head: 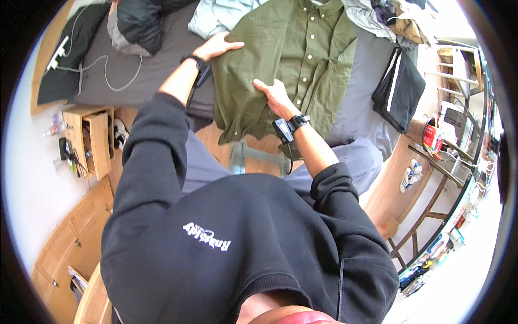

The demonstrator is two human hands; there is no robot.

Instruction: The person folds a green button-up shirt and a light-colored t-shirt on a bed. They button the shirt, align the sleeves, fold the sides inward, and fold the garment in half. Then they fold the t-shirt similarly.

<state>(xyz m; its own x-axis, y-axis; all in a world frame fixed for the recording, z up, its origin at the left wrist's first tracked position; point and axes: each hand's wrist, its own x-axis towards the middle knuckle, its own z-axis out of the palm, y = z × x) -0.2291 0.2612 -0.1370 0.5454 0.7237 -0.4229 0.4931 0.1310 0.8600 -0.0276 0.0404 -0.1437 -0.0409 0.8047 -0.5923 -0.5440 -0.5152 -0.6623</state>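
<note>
An olive green button-up shirt (259,52) lies front up on a bed with a dark grey sheet (162,81). Its collar points away from me, and its lower part hangs over the near edge of the bed. My left hand (218,45) is at the shirt's left edge, thumb apart from the fingers, by the sleeve. Lower down, my right hand (276,95) touches the shirt front left of the button row, its thumb raised and its fingertips partly hidden in the cloth. Whether either hand pinches fabric is unclear. Both wrists wear black straps with devices.
Pale blue cloth (214,20) lies beyond my left hand. A folded black garment with white stripes (398,89) is at the right. A white cable (121,87) and a dark bundle (135,28) lie at the left. A wooden nightstand (97,141) stands at the left.
</note>
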